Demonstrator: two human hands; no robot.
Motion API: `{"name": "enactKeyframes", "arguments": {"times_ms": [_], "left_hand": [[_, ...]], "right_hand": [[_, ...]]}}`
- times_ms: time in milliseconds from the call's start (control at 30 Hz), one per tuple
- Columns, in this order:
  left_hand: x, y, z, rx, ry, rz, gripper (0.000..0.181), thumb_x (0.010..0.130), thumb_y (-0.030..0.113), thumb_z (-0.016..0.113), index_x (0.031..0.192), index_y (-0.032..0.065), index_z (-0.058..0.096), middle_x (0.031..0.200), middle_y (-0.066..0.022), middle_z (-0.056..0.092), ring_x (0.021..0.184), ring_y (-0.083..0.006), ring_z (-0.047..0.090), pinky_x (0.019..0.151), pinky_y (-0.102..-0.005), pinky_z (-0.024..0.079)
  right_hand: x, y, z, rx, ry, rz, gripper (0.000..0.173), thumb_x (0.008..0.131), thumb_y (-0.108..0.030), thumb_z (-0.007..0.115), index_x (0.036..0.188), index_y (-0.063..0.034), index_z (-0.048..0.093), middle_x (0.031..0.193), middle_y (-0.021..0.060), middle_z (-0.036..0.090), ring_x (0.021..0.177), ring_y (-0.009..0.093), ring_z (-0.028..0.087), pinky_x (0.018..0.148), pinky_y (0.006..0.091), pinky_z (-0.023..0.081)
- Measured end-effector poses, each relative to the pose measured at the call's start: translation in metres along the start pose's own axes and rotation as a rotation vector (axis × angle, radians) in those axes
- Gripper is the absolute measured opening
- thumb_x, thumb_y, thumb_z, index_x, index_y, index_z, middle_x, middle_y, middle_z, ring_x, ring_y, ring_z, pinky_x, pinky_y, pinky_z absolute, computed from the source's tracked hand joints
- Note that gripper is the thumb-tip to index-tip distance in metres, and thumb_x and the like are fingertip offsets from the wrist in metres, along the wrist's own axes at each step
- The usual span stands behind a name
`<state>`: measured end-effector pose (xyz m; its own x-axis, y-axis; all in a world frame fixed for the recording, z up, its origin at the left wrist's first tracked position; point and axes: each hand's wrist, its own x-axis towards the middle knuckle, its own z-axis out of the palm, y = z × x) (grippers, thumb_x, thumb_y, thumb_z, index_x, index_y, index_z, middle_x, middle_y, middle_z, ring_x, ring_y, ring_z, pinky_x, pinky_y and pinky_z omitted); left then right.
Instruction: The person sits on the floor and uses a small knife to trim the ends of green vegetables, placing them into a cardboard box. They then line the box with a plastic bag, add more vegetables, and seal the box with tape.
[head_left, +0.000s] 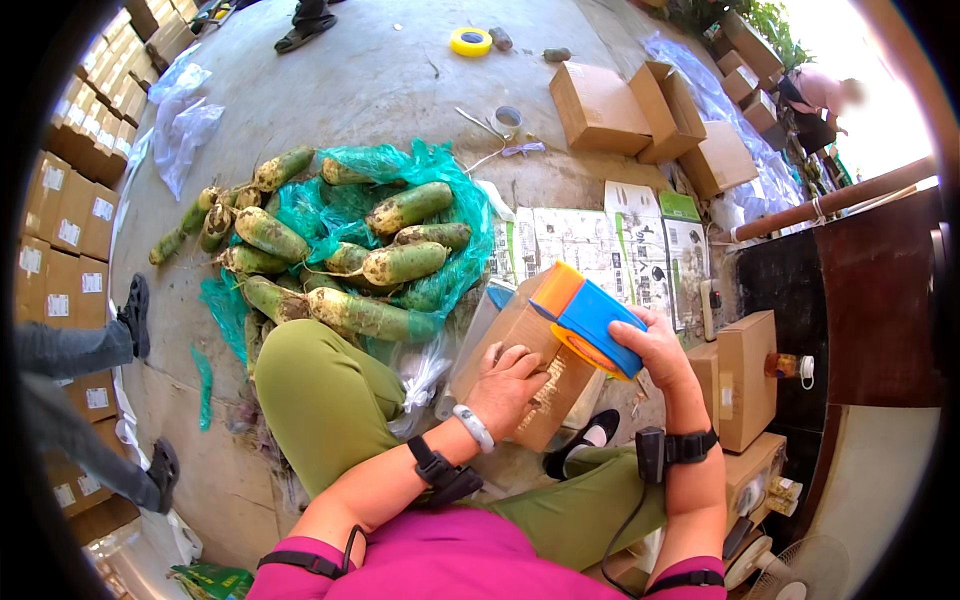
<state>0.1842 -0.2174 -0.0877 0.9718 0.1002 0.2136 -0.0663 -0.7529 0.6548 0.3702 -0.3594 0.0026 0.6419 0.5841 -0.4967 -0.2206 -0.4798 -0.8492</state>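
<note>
My left hand (510, 382) rests with spread fingers on a brown cardboard box (556, 397) standing between my knees. In my right hand (651, 345) is a blue and orange tape dispenser (596, 319), its orange end over the box's upper part. Left of the box, green radishes (375, 311) with soil on them lie in a heap, partly inside a torn teal plastic bag (461, 217). A clear plastic bag (424, 379) lies between the heap and the box. The palm side of my left hand is hidden.
Cartons (600, 109) stand at the upper right, near a bent-over person (814, 97). A yellow tape roll (471, 42) and a grey tape roll (506, 121) lie on the floor. Labelled cartons (71, 225) are stacked left, beside another person's legs (82, 352). Flattened printed cardboard (570, 240) lies ahead.
</note>
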Motion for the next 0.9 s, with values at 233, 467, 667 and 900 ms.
{"name": "enactKeyframes", "arguments": {"times_ms": [233, 467, 667, 900], "left_hand": [[0.034, -0.043, -0.039, -1.216, 0.355, -0.753, 0.043, 0.092, 0.041, 0.055, 0.106, 0.0010, 0.062, 0.093, -0.0073, 0.066, 0.085, -0.0172, 0.059, 0.077, -0.0320, 0.045], [0.063, -0.043, -0.051, -1.471, 0.056, -0.896, 0.063, 0.092, 0.059, 0.041, 0.121, 0.0048, 0.055, 0.113, -0.0032, 0.060, 0.105, -0.0140, 0.054, 0.086, -0.0327, 0.038], [0.072, -0.022, -0.062, -1.517, 0.011, -0.631, 0.055, 0.093, 0.053, 0.044, 0.117, 0.0054, 0.058, 0.114, -0.0021, 0.061, 0.105, -0.0127, 0.054, 0.088, -0.0309, 0.038], [0.066, -0.050, -0.035, -2.050, -0.110, -0.976, 0.038, 0.091, 0.047, 0.052, 0.109, 0.0146, 0.060, 0.110, 0.0011, 0.062, 0.097, -0.0168, 0.055, 0.089, -0.0358, 0.038]], "right_hand": [[0.001, -0.005, -0.009, -0.032, -0.064, 0.033, 0.046, 0.074, -0.030, 0.071, 0.105, 0.0032, 0.062, 0.088, 0.0013, 0.062, 0.076, 0.007, 0.055, 0.069, 0.0213, 0.045], [0.007, 0.004, -0.016, -0.032, -0.079, 0.069, 0.047, 0.073, -0.029, 0.072, 0.106, 0.0038, 0.062, 0.087, 0.0014, 0.063, 0.074, 0.007, 0.055, 0.069, 0.0217, 0.045], [0.003, -0.002, -0.011, -0.026, -0.050, 0.052, 0.035, 0.072, -0.029, 0.072, 0.092, -0.0011, 0.064, 0.075, -0.0023, 0.058, 0.066, 0.005, 0.049, 0.060, 0.0209, 0.041], [0.004, -0.003, -0.008, 0.035, -0.029, 0.060, 0.042, 0.071, -0.029, 0.073, 0.098, 0.0018, 0.064, 0.079, -0.0007, 0.060, 0.070, 0.006, 0.052, 0.063, 0.0212, 0.043]]}}
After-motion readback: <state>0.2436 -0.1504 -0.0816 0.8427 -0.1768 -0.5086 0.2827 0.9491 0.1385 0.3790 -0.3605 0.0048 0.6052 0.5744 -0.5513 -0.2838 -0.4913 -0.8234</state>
